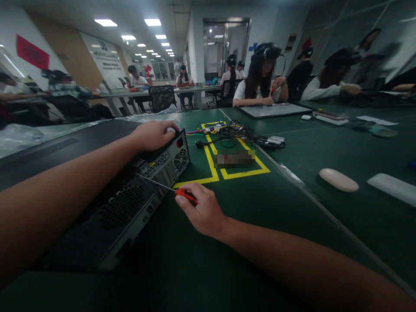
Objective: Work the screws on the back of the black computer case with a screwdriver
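Observation:
A black desktop computer case [121, 203] lies on its side at the left, its rear panel with fan grille, ports and slots turned toward me. My left hand [154, 135] rests on top of it near the far rear corner, fingers apart and slightly bent, holding nothing. In my right hand [203, 208] is a screwdriver [186, 195] with a red and black handle, gripped between thumb and fingers. Its thin shaft points left, and the tip meets the rear panel near the upper edge. Whether it sits in a screw is too small to tell.
Beyond the case, a bundle of cables [232, 130] and a blurred-out item [234, 159] lie by yellow tape [211, 180] on the green table [292, 203]. Pale rounded objects [338, 180] are at the right. Across the table a person [256, 82] works over a flat panel [271, 110].

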`<state>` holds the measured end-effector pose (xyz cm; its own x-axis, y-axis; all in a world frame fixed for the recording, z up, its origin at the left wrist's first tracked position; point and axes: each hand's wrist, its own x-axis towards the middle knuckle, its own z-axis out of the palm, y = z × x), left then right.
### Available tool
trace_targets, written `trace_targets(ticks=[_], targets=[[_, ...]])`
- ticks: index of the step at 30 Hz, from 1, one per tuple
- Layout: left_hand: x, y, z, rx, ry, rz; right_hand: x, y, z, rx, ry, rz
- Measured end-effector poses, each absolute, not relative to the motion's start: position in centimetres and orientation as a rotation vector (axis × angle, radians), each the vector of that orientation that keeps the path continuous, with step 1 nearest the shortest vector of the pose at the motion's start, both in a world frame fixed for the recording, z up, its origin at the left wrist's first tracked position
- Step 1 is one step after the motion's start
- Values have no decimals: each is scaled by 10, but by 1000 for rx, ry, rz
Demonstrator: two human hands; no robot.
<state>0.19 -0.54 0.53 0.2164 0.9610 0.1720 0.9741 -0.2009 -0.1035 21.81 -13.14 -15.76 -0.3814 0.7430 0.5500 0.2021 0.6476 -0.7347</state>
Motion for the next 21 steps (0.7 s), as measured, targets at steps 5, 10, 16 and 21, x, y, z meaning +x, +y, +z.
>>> trace_targets(ticks=[5, 10, 16, 21], targets=[[3, -7, 6, -2316, -1859, -110, 218, -132, -159, -724, -1892, 738], [3, -8, 6, -2316, -1872, -124, 216, -131, -163, -741, -1872, 755], [3, -7, 6, -2311, -1857, -102, 215, -130, -163, -739, -1860, 782], [4, -8, 7, -2307, -1865, -92, 216, -132, -162, -723, -1859, 788]])
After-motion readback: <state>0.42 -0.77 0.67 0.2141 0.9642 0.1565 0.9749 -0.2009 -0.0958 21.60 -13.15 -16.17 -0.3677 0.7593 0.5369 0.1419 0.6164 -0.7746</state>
